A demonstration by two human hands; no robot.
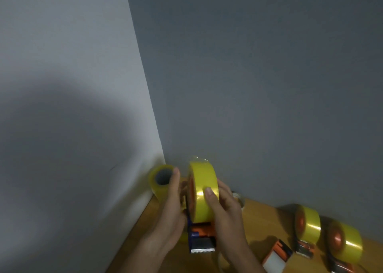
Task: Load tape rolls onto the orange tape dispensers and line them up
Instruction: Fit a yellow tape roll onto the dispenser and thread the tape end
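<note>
My right hand (224, 210) and my left hand (170, 212) both grip the orange tape dispenser (202, 234) above the wooden table (263, 221). Its glossy yellow tape roll (204, 192) stands upright between my palms, my right thumb pressing its face, the toothed blade pointing toward me. Two loaded dispensers (329, 233) stand at my right.

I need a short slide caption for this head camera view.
Both hands hold a yellow tape roll on an orange dispenser; two loaded dispensers stand right.
</note>
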